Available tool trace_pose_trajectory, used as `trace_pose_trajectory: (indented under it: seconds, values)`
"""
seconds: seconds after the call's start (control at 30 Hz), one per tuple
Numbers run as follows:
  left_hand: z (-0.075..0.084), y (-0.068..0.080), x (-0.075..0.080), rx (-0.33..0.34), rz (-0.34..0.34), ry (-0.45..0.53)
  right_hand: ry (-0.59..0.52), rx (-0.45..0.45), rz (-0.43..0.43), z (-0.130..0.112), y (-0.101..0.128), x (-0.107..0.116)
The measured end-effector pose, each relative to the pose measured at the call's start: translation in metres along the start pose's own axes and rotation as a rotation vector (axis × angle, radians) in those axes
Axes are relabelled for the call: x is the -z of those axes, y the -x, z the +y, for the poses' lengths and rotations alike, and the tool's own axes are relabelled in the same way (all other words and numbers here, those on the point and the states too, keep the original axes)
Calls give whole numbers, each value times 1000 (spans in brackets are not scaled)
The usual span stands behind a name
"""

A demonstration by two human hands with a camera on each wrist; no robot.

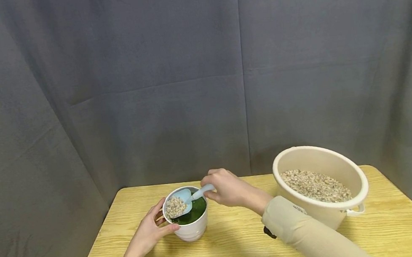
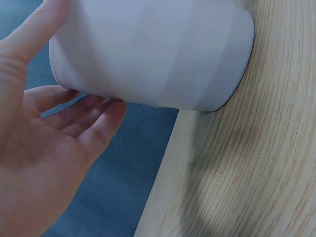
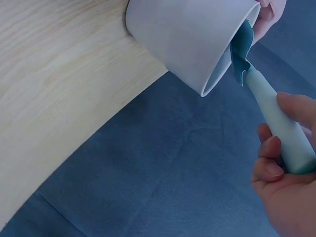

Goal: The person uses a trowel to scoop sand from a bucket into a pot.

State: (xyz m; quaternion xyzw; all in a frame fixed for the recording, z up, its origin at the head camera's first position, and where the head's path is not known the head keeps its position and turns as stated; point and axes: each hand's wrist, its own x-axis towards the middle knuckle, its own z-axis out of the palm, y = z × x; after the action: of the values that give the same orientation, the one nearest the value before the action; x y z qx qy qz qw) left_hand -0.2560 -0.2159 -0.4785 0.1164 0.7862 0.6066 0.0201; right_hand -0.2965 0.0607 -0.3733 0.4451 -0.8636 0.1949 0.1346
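A white pot stands upright on the table, dark green showing inside it. My left hand holds the pot's left side near the rim, thumb in front and fingers behind; in the left wrist view those fingertips touch the ribbed wall. With my right hand I grip the pale handle of a light blue scoop. Its blade lies over the pot's mouth, partly within the rim, and carries a small heap of beige gravel.
At the right of the wooden table a large cream bucket holds plenty of gravel. My right forearm passes in front of it. A white handle sticks out at its side. Grey curtain hangs behind the table.
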Motion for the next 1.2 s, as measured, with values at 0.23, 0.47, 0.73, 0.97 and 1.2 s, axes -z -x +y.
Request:
trace_pose_trajectory:
  seconds: [0.23,0.47,0.73,0.97,1.2]
  values:
    - [0,0,0,1,4,-1,23,5,-14,-2,-4,6]
    - [-3,-1,0,-7,22,-24,34,-1,-40,-4,-7,13]
    - [-3,-1,0,10,10,0,50,-19,-69,-6,-8,20]
    - [-5,-1,0,22,20,-8,63,-13,-86,-7,-10,25]
    - [-6,-1,0,21,10,-16,100,5,-115,-6,-12,31]
